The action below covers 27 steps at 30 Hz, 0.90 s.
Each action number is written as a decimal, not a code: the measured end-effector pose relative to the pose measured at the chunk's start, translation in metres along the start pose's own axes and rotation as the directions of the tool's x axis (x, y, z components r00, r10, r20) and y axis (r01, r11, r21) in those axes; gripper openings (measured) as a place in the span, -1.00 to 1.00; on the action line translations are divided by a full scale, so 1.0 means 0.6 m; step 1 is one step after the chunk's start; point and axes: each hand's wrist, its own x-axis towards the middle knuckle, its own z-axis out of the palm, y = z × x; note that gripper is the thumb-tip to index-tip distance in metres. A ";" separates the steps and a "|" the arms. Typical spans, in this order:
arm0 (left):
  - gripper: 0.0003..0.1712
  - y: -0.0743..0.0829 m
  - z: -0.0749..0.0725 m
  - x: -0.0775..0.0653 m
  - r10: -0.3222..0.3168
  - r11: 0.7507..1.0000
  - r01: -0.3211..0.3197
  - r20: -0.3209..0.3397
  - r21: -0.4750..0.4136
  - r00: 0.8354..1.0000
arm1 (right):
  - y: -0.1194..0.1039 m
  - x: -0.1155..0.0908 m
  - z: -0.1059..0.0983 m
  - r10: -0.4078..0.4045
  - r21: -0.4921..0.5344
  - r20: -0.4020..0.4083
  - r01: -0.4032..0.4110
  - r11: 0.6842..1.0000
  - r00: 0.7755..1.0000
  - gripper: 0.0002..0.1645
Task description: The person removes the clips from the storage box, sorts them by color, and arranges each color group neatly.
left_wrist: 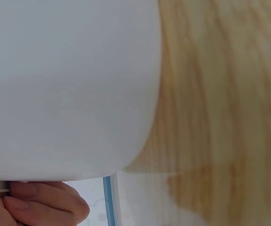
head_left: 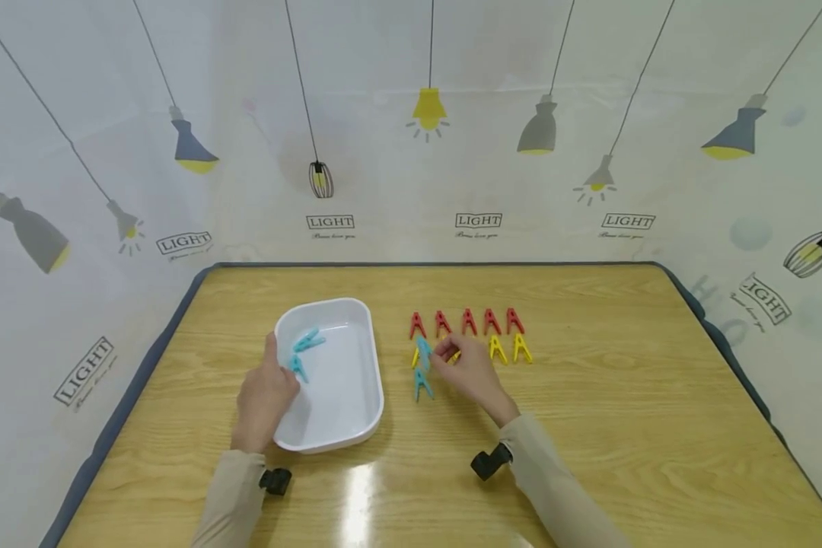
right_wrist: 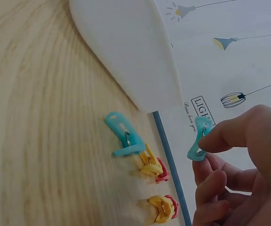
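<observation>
My left hand [head_left: 263, 392] grips the left wall of a white plastic tray [head_left: 345, 396]; the left wrist view shows its fingers [left_wrist: 51, 202] at the rim. Inside that tray lie two light-blue clothespins, one farther back [head_left: 308, 340] and one [head_left: 297, 368] beside the left thumb. Between thumb and fingertips, my right hand [head_left: 473, 373] pinches another light-blue clothespin [right_wrist: 200, 139], held above the table right of the tray. Just below it in the head view, a light-blue clothespin [head_left: 422, 385] rests on the wood.
A row of several red clothespins [head_left: 469, 323] lies behind a row of several yellow clothespins [head_left: 521, 348], partly hidden by the right hand. The wooden table [head_left: 623, 396] ends at a dark edge, with a lamp-printed backdrop [head_left: 383, 137] around it.
</observation>
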 end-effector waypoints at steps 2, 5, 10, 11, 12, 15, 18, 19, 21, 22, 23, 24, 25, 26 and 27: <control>-0.12 0.000 0.000 0.000 0.005 1.000 -0.005 -0.002 0.001 1.000 | 0.009 -0.007 0.000 0.029 -0.010 0.005 -0.029 1.000 1.000 -0.93; -0.12 0.001 0.001 0.000 0.014 1.000 -0.014 -0.008 0.007 1.000 | 0.019 -0.019 -0.001 0.091 -0.037 0.010 -0.091 0.995 0.996 -0.94; -0.12 0.001 -0.001 0.000 0.016 1.000 -0.016 -0.011 0.016 1.000 | 0.029 -0.037 -0.007 0.140 -0.108 -0.014 -0.141 0.984 0.990 -0.94; -0.12 0.001 -0.002 0.000 0.017 1.000 -0.016 -0.011 0.017 1.000 | 0.030 -0.039 -0.008 0.140 -0.131 -0.022 -0.141 0.981 0.990 -0.93; -0.12 0.002 -0.003 0.000 0.015 1.000 -0.015 -0.009 0.017 1.000 | 0.031 -0.042 -0.009 0.142 -0.154 -0.030 -0.144 0.977 0.989 -0.93; -0.12 0.001 -0.003 0.000 0.011 1.000 -0.011 -0.005 0.016 1.000 | 0.035 -0.047 -0.011 0.144 -0.214 -0.049 -0.152 0.965 0.988 -0.92; -0.12 0.002 -0.003 0.000 0.013 1.000 -0.013 -0.004 0.015 1.000 | 0.038 -0.051 -0.011 0.164 -0.250 -0.059 -0.174 0.952 0.985 -0.91; -0.12 0.001 -0.003 0.000 0.013 1.000 -0.013 -0.005 0.015 1.000 | 0.039 -0.053 -0.011 0.174 -0.256 -0.058 -0.183 0.949 0.983 -0.91; -0.12 0.001 -0.002 0.000 0.014 1.000 -0.014 -0.004 0.012 1.000 | 0.041 -0.055 -0.011 0.194 -0.265 -0.057 -0.202 0.943 0.979 -0.91; -0.12 0.001 -0.002 0.000 0.015 1.000 -0.015 -0.005 0.013 1.000 | 0.041 -0.057 -0.011 0.204 -0.269 -0.057 -0.211 0.940 0.977 -0.91; -0.12 0.001 -0.002 0.000 0.016 1.000 -0.016 -0.005 0.012 1.000 | 0.041 -0.058 -0.010 0.211 -0.270 -0.056 -0.218 0.938 0.976 -0.91; -0.12 0.001 -0.002 -0.001 0.017 1.000 -0.016 -0.007 0.011 1.000 | 0.041 -0.059 -0.010 0.218 -0.272 -0.056 -0.225 0.936 0.974 -0.91; -0.12 0.001 -0.002 -0.001 0.018 1.000 -0.018 -0.010 0.010 1.000 | 0.042 -0.060 -0.009 0.220 -0.274 -0.056 -0.227 0.935 0.974 -0.91; -0.12 0.001 -0.002 -0.001 0.021 1.000 -0.021 -0.011 0.009 1.000 | 0.041 -0.061 -0.008 0.221 -0.275 -0.057 -0.228 0.934 0.974 -0.91; -0.13 0.001 -0.002 -0.001 0.024 1.000 -0.024 -0.014 0.011 1.000 | 0.041 -0.061 -0.007 0.222 -0.274 -0.056 -0.229 0.934 0.973 -0.91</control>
